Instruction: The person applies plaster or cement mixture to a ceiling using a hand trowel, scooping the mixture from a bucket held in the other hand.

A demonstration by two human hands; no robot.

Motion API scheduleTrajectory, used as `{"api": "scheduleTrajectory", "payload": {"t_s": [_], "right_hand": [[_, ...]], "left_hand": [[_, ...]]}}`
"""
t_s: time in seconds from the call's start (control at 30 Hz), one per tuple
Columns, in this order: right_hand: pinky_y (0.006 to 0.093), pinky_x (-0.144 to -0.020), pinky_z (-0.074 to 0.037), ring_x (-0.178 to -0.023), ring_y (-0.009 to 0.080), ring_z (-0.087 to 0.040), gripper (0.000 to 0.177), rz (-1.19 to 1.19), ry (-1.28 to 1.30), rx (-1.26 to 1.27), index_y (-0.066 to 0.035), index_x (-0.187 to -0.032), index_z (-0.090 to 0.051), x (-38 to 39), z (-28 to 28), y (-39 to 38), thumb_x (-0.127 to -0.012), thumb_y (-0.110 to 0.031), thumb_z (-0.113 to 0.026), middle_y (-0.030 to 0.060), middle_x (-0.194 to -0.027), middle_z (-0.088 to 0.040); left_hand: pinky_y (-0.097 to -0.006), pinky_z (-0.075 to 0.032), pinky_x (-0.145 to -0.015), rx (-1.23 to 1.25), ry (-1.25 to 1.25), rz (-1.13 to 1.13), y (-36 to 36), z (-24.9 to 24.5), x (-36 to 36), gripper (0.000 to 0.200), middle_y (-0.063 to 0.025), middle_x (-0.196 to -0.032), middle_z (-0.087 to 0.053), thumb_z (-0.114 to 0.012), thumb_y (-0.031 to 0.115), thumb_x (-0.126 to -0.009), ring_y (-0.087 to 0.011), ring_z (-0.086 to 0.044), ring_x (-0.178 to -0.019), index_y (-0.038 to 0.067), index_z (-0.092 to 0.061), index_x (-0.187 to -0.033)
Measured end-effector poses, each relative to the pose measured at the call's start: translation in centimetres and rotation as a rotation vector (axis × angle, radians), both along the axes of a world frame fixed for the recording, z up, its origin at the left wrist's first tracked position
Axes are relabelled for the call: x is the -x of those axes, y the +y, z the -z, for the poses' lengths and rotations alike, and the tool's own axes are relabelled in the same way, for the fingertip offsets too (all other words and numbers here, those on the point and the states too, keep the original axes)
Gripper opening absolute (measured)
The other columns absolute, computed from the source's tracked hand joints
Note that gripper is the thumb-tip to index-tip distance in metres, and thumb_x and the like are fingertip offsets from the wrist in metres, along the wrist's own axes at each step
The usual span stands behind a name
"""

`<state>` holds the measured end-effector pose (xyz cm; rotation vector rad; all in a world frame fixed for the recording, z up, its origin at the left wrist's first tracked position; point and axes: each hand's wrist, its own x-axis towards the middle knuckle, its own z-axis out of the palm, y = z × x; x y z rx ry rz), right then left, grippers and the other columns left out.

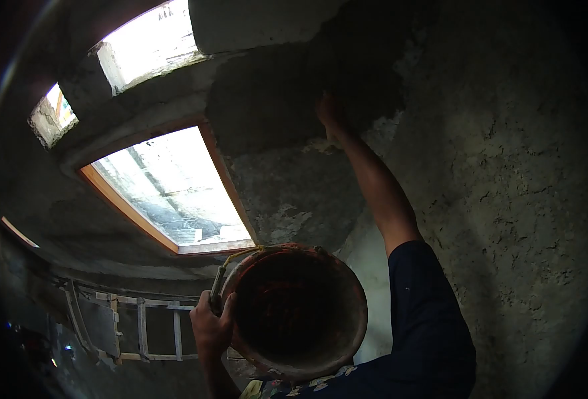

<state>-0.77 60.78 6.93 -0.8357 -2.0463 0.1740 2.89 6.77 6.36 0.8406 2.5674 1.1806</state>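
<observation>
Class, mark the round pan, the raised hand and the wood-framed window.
round pan (297,312), head view, dark inner bowl
raised right hand (327,113), head view, back of hand
wood-framed window (174,193), head view, bright pane

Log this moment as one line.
left hand: grips bucket rim | right hand: raised at dark wall patch | window: left of patch

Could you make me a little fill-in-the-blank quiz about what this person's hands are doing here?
1. The left hand grips the round pan by its ____.
2. The right hand reaches up to a dark patch on the ____.
3. The bright window lies to the ____ of the raised arm.
Missing words: rim; wall; left.
</observation>
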Motion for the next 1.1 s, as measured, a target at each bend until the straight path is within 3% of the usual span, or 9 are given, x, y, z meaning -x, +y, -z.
{"api": "scheduleTrajectory", "payload": {"t_s": [0.17, 0.23, 0.33, 0.4, 0.53, 0.6, 0.83, 1.03, 1.1], "right_hand": [[0.0474, -0.087, -0.048, -0.101, 0.0416, -0.058, 0.038, -0.006, -0.069, 0.069, 0.002, -0.12, -0.052, -0.8, 0.5, 1.0, -0.09, -0.022, -0.05, 0.0251, -0.11, -0.059], [0.0474, -0.086, -0.048, -0.102, 0.0415, -0.058, 0.038, -0.016, -0.05, 0.096, 0.001, -0.12, -0.053, -1.3, 0.3, 0.6, -0.09, -0.022, -0.051, 0.0245, -0.11, -0.06], [0.0468, -0.088, -0.048, -0.105, 0.0391, -0.058, 0.037, 0.032, -0.112, 0.099, 0.0, -0.123, -0.051, -3.3, 0.6, -2.1, -0.092, -0.019, -0.048, 0.0225, -0.114, -0.059], [0.0441, -0.092, -0.046, -0.112, 0.0342, -0.055, 0.041, -0.054, -0.015, 0.439, 0.003, -0.13, -0.044, -5.0, 0.2, -5.0, -0.095, -0.019, -0.045, 0.0226, -0.127, -0.051], [0.0438, -0.092, -0.045, -0.116, 0.0326, -0.052, 0.041, -0.078, -0.085, 0.407, 0.003, -0.132, -0.041, -6.9, 3.4, -4.3, -0.097, -0.019, -0.045, 0.0221, -0.132, -0.046], [0.0434, -0.09, -0.046, -0.113, 0.0331, -0.055, 0.045, -0.057, -0.151, 0.263, 0.002, -0.131, -0.043, -8.5, 4.9, -4.5, -0.095, -0.023, -0.051, 0.0236, -0.126, -0.052], [0.0422, -0.083, -0.049, -0.105, 0.0337, -0.06, 0.049, -0.026, -0.106, 0.397, 0.004, -0.126, -0.046, -13.7, 4.5, -6.0, -0.091, -0.029, -0.058, 0.0248, -0.11, -0.061], [0.0441, -0.085, -0.048, -0.105, 0.0364, -0.059, 0.046, 0.112, -0.1, 0.208, 0.004, -0.123, -0.048, -11.2, 2.8, -0.5, -0.093, -0.03, -0.053, 0.0248, -0.113, -0.059], [0.047, -0.085, -0.048, -0.102, 0.0432, -0.057, 0.05, 0.133, -0.056, -0.031, 0.003, -0.122, -0.049, -9.6, 1.9, 1.7, -0.091, -0.037, -0.053, 0.0255, -0.111, -0.059]], "left_hand": [[-0.0358, -0.04, -0.05, 0.002, -0.019, 0.002, -0.3, 0.3, -0.1, 0.038, -0.0124, -0.057, -0.051, -0.071, 0.025, -0.083, -0.0196, -0.048, -0.049, -0.002, -0.047, -0.073], [-0.0328, -0.04, -0.052, -0.008, -0.029, 0.004, -0.2, 0.2, -0.1, 0.037, -0.0109, -0.058, -0.051, -0.07, 0.027, -0.085, -0.0128, -0.044, -0.053, -0.001, -0.048, -0.074], [-0.0328, -0.04, -0.051, -0.003, -0.034, 0.0, -0.3, -0.1, -0.2, 0.037, -0.0106, -0.057, -0.051, -0.07, 0.027, -0.085, -0.0126, -0.045, -0.053, -0.001, -0.048, -0.074], [-0.0342, -0.041, -0.051, -0.021, -0.024, 0.009, -0.4, -0.1, -0.4, 0.037, -0.012, -0.057, -0.052, -0.07, 0.026, -0.084, -0.016, -0.048, -0.051, -0.002, -0.047, -0.074], [-0.0359, -0.041, -0.05, -0.05, -0.013, 0.022, -0.5, -0.2, -0.4, 0.038, -0.0141, -0.058, -0.054, -0.071, 0.026, -0.083, -0.0194, -0.052, -0.049, -0.002, -0.047, -0.074], [-0.0346, -0.041, -0.051, -0.041, -0.027, 0.012, -0.5, -0.6, -0.5, 0.038, -0.0124, -0.058, -0.053, -0.071, 0.027, -0.084, -0.0165, -0.049, -0.051, -0.002, -0.047, -0.074], [-0.0334, -0.04, -0.051, -0.012, -0.045, 0.015, -0.3, -0.4, -0.3, 0.037, -0.0114, -0.058, -0.052, -0.07, 0.027, -0.084, -0.0142, -0.046, -0.052, -0.001, -0.048, -0.074], [-0.036, -0.04, -0.05, -0.018, -0.036, 0.025, 0.2, -0.1, 0.0, 0.039, -0.013, -0.058, -0.053, -0.071, 0.026, -0.083, -0.0205, -0.05, -0.049, -0.002, -0.046, -0.073], [-0.0358, -0.04, -0.05, -0.021, -0.022, 0.022, 0.2, 0.0, 0.0, 0.039, -0.0131, -0.058, -0.053, -0.071, 0.026, -0.083, -0.02, -0.049, -0.049, -0.002, -0.046, -0.073]]}}
